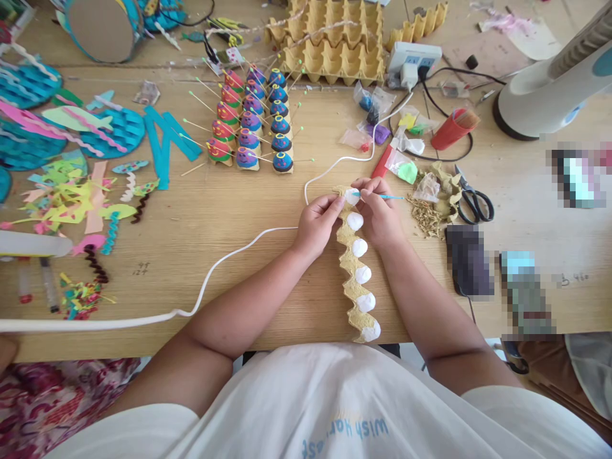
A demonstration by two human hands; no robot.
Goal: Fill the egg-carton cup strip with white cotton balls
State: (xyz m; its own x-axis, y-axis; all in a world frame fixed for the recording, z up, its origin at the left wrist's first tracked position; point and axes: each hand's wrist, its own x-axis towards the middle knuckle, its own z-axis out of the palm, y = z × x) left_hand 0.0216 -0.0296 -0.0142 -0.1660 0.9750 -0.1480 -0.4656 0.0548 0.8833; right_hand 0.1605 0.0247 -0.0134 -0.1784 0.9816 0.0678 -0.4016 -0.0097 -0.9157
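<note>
A strip cut from an egg carton (352, 290) lies lengthwise in front of me, its several bumps capped with white clay (363, 275). My left hand (318, 220) pinches the strip's far end between thumb and fingers. In my right hand (382, 210) is a thin blue stick-like tool (389, 197), its tip against the farthest white cap. Beyond my hands stand several painted egg-carton caterpillars (249, 121) in rows, with pins stuck in them like feelers.
A white cable (248, 240) crosses the table to a power strip (415, 57). Right of my hands are scissors (473, 196), carton scraps (442, 191), clay bags (404, 167) and a red cup (454, 131). Paper cutouts (95, 191) cover the left; egg trays (335, 38) lie at the back.
</note>
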